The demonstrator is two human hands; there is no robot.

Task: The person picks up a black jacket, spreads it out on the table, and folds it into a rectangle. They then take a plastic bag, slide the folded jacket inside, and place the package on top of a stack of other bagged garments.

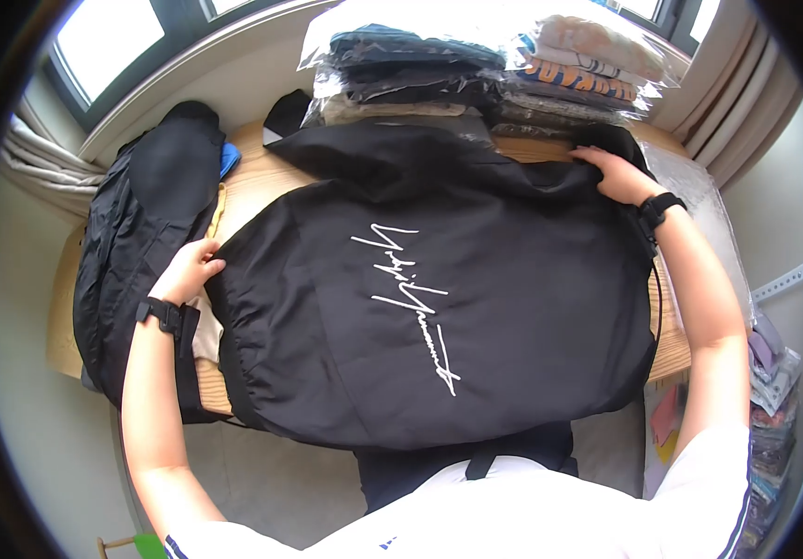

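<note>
A black jacket (513, 279) lies spread sideways over the table, with white handwriting-style lettering down its middle. Its gathered elastic hem faces left, and one sleeve (364, 144) stretches toward the back left. My left hand (189, 272) pinches the hem edge between thumb and fingers. At the back right, my right hand (617, 177) is closed on the jacket's far edge, near a bunched black part (611, 140). Some fingertips are hidden by the cloth. Each wrist wears a black strap.
Another dark garment (131, 261) is heaped at the table's left end. Stacks of bagged folded clothes (411, 70) stand at the back by the window. The wooden table (250, 168) shows around the jacket. A rack (793, 279) with packaged items is at right.
</note>
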